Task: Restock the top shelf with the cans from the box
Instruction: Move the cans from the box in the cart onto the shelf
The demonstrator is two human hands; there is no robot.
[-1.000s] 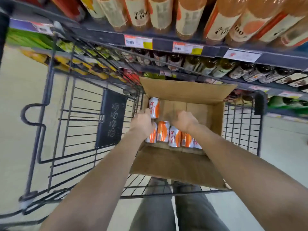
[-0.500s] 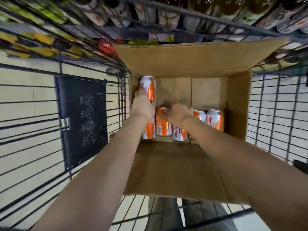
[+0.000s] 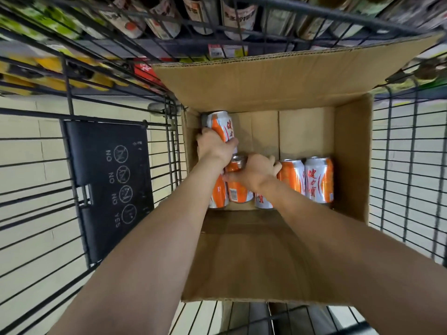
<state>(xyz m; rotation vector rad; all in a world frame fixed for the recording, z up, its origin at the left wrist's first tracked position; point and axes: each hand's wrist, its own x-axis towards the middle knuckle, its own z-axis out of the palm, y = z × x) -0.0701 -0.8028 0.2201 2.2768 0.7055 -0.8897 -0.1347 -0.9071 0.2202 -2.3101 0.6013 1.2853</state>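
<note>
Both arms reach down into an open cardboard box point(image 3: 352, 165) that sits in a wire shopping cart point(image 3: 170, 151). The left hand point(image 3: 214, 151) is wrapped around an orange-and-white drink can point(image 3: 221, 124) in the box's far left corner, close against the wall; whether it is off the floor of the box I cannot tell. The right hand point(image 3: 256, 172) curls over the top of a second can point(image 3: 238, 188), thumb on its left side, in the row of cans point(image 3: 304, 180) standing along the near wall. Two of that row stand untouched, side by side, at the right end. A black plastic panel point(image 3: 108, 184) with round pictograms hangs on the cart's left. Beyond the cart, bottles point(image 3: 237, 18) lie in rows on store shelves above price tags point(image 3: 227, 50).
</note>
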